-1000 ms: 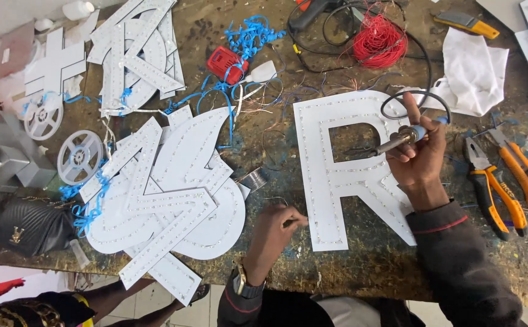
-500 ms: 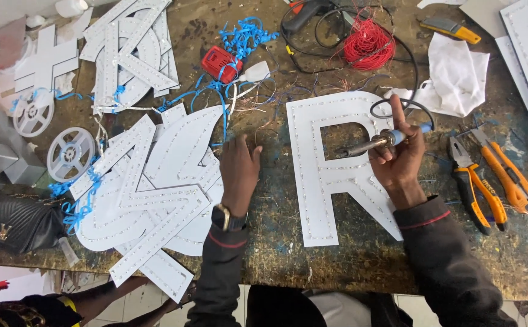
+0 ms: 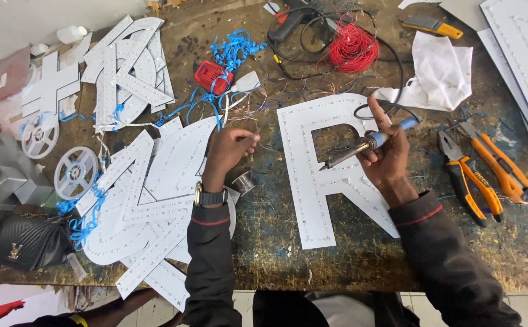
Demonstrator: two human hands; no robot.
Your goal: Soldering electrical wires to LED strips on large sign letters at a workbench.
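Observation:
My right hand (image 3: pixel 390 158) grips a soldering iron (image 3: pixel 360 147) with a blue handle. Its metal tip points left over the middle of a large white letter R panel (image 3: pixel 312 181) that lies flat on the workbench. My left hand (image 3: pixel 230 152) hovers left of the R, above a small spool of solder (image 3: pixel 244 180). Its fingertips are pinched on a thin wire beside a tangle of fine wires (image 3: pixel 258 100). A watch is on that wrist.
Overlapping white letter panels (image 3: pixel 155 188) cover the left of the bench. Right of the R lie orange pliers (image 3: pixel 471 181) and cutters (image 3: pixel 498 160), a white cloth (image 3: pixel 442 71), red wire coil (image 3: pixel 351 45), empty reels (image 3: pixel 76 172) and a black bag (image 3: pixel 31 239). Another person's arm (image 3: pixel 115 303) shows at the bottom.
My left hand rose from near the front edge to the wire tangle left of the R. My right hand kept the soldering iron over the R, tilting slightly.

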